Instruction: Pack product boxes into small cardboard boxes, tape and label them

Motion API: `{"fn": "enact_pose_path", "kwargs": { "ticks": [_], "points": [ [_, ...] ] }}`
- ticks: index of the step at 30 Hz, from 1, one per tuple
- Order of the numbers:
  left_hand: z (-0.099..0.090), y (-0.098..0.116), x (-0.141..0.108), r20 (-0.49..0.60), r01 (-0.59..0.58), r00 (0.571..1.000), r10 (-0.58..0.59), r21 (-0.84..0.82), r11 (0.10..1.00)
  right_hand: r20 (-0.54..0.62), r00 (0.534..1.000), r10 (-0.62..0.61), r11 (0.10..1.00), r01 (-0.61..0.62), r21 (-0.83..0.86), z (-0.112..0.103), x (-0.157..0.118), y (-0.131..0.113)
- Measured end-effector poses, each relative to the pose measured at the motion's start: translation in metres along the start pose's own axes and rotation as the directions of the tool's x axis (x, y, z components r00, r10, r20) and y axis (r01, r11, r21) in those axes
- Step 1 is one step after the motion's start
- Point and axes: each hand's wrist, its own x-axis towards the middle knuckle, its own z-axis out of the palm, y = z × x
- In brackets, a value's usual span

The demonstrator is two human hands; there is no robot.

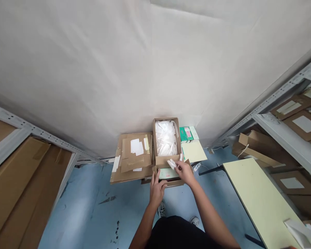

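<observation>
My right hand [184, 172] is closed on a crumpled white piece [172, 163], thin like a plastic or paper wrapper, above the front carton. My left hand [157, 188] lies at the left end of this open cardboard carton [175, 184], its fingers stretched and apart. Its fingertips touch the carton's edge and the end of a pale green box [168, 173] lying inside. Right behind stands a second open carton [154, 138], filled with white packets [166, 136] in clear wrapping.
Flattened cardboard [129, 164] with white labels lies at left. Green and white boxes [188, 133] stand at right on a pale yellow tabletop [195, 151]. Another yellow table [259, 193] is nearer right. Metal shelves [287, 135] with cartons flank both sides; a grey sheeted wall [150, 69] rises behind.
</observation>
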Motion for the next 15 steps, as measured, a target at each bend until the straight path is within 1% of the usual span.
{"fn": "enact_pose_path", "kwargs": {
  "ticks": [2,3,6,10,13,15],
  "points": [
    [0.002,0.012,0.006,0.021,-0.029,0.999,0.028,0.010,1.000,0.044,0.999,0.009,1.000,-0.008,-0.029,-0.003,-0.029,0.005],
    [0.003,0.018,0.010,0.034,-0.046,0.998,0.045,0.015,0.999,0.037,0.999,0.013,0.999,-0.011,-0.047,-0.006,-0.040,0.008],
    [0.013,0.040,0.021,0.070,-0.091,0.994,0.089,0.029,0.995,-0.056,0.998,0.011,0.995,-0.017,-0.097,-0.026,-0.067,0.020],
    [0.036,0.074,0.033,0.098,-0.143,0.985,0.139,0.035,0.989,-0.183,0.983,0.003,0.991,-0.027,-0.128,-0.071,-0.096,0.041],
    [0.061,0.105,0.037,0.120,-0.195,0.974,0.190,0.030,0.980,-0.283,0.959,0.024,0.988,-0.066,-0.142,-0.107,-0.125,0.061],
    [0.079,0.128,0.039,0.137,-0.249,0.960,0.244,0.019,0.968,-0.342,0.938,0.048,0.983,-0.104,-0.148,-0.131,-0.149,0.075]
  ]
}}
